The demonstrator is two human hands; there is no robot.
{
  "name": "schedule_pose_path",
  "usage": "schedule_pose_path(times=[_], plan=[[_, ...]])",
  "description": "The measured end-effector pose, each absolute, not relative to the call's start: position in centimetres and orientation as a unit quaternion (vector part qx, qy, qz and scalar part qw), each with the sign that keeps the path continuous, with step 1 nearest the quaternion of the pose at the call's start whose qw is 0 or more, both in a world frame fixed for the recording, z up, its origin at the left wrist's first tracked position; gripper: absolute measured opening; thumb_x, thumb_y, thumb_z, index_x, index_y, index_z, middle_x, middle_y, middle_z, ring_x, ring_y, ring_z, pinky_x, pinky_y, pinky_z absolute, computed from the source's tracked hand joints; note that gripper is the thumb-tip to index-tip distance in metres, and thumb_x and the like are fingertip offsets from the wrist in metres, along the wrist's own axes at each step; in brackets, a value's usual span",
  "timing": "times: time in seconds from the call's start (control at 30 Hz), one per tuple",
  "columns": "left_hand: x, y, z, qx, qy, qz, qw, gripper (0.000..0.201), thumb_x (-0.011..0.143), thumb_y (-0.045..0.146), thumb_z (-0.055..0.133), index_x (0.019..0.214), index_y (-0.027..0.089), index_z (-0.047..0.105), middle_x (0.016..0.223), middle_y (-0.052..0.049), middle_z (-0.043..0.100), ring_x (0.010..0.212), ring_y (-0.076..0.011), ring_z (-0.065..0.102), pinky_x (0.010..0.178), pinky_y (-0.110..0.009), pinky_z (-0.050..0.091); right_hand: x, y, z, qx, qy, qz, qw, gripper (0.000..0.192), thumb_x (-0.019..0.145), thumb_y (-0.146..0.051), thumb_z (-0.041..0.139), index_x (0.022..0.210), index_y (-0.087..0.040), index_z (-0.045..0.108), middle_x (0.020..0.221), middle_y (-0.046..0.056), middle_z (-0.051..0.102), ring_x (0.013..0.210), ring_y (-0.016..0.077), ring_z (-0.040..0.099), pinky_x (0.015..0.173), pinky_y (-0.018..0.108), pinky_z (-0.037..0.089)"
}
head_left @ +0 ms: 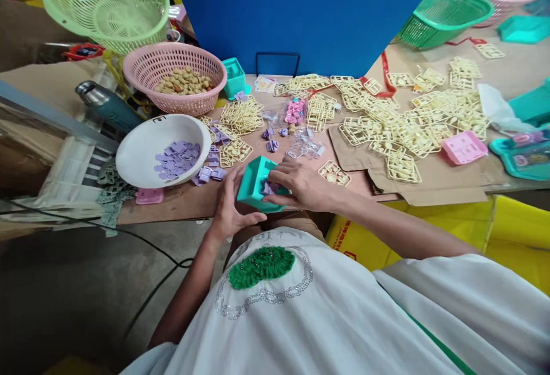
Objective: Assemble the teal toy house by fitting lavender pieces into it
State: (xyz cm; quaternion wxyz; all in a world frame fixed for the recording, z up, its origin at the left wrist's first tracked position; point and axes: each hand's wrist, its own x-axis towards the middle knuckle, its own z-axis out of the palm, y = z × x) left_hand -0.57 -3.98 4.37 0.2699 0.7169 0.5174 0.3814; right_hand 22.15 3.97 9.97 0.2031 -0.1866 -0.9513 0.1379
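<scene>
Trouble could start with the green box, which looks tilted and is held up at the near edge of the table, close to the lap. The left hand is wrapped around the left side of the box and grips it, with its thumb stretched along the near side. The right hand has its thumb and fingers in the open part, on a purple piece. They hide a lot, so one cannot tell if they pinch the piece or only push on it. If the push is too hard and the left grip is too loose, the box could slip and drop to the floor. If the piece goes in crooked, it could get stuck or snap. The white bowl, with purple bits inside, sits near the left hand, so a bump from that arm could spill it. The clear bags lie just past the right hand, and a quick swing could knock them about.
</scene>
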Motion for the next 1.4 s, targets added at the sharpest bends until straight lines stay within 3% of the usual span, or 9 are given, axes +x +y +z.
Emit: schedule_pose_path(times=[0.1,0.2,0.33,0.5,0.8,1.1,1.4], plan=[[-1.6,-3.0,6.0,0.783,0.462,0.307,0.282,0.125,0.071,0.06,0.091,0.168,0.03,0.018,0.165,-0.017,0.036,0.161,-0.0387,0.031,0.129,-0.056,0.036,22.6,3.4,9.9,-0.139,-0.956,0.14,0.217,0.043,0.111,-0.052,0.045,0.09,-0.018,0.06,0.08,0.005,0.065,0.073,0.0198,0.056,0.095,0.039,0.039],[-1.4,-2.6,6.7,0.802,0.459,0.263,0.277,0.124,0.07,0.05,0.094,0.168,0.031,0.021,0.159,-0.016,0.04,0.154,-0.0386,0.041,0.126,-0.055,0.042,22.8,2.7,9.4,-0.154,-0.966,0.095,0.182,0.044,0.111,-0.052,0.045,0.088,-0.018,0.06,0.078,0.005,0.064,0.076,0.0216,0.056,0.102,0.046,0.034],[-0.5,-3.2,6.1,0.796,0.477,0.272,0.254,0.121,0.07,0.049,0.094,0.167,0.029,0.025,0.149,-0.016,0.041,0.143,-0.0378,0.05,0.12,-0.052,0.048,22.8,2.7,7.9,-0.126,-0.976,0.085,0.158,0.045,0.112,-0.051,0.042,0.085,-0.019,0.058,0.076,0.005,0.062,0.077,0.0225,0.055,0.091,0.04,0.036],[-0.2,-3.9,5.2,0.783,0.487,0.306,0.236,0.121,0.071,0.053,0.093,0.167,0.027,0.024,0.148,-0.016,0.04,0.141,-0.0368,0.05,0.118,-0.052,0.049,22.1,2.9,6.5,-0.139,-0.956,0.104,0.235,0.047,0.112,-0.052,0.037,0.079,-0.022,0.052,0.073,0.004,0.057,0.071,0.0207,0.05,0.076,0.034,0.037],[-0.9,-3.5,4.4,0.783,0.47,0.324,0.247,0.124,0.068,0.055,0.093,0.166,0.029,0.022,0.149,-0.016,0.044,0.142,-0.0374,0.048,0.119,-0.054,0.048,21.6,3.3,6.8,-0.09,-0.957,0.107,0.254,0.04,0.11,-0.046,0.047,0.078,-0.023,0.051,0.071,0.002,0.053,0.075,0.0219,0.052,0.077,0.035,0.043],[0.5,-4.3,4.1,0.737,0.507,0.381,0.236,0.118,0.072,0.057,0.091,0.165,0.027,0.025,0.15,-0.017,0.047,0.139,-0.0364,0.05,0.12,-0.056,0.045,21.5,2.9,7.1,-0.164,-0.938,0.121,0.28,0.041,0.109,-0.045,0.049,0.074,-0.023,0.049,0.067,0.001,0.052,0.063,0.0177,0.041,0.073,0.035,0.038],[-1.7,-3.3,4.1,0.765,0.456,0.348,0.293,0.122,0.071,0.064,0.089,0.166,0.023,0.026,0.155,-0.018,0.047,0.145,-0.0379,0.048,0.123,-0.055,0.043,20.7,3.4,8.4,-0.062,-0.956,0.143,0.249,0.039,0.111,-0.042,0.044,0.077,-0.023,0.05,0.07,0.003,0.054,0.074,0.0207,0.05,0.078,0.035,0.044]])
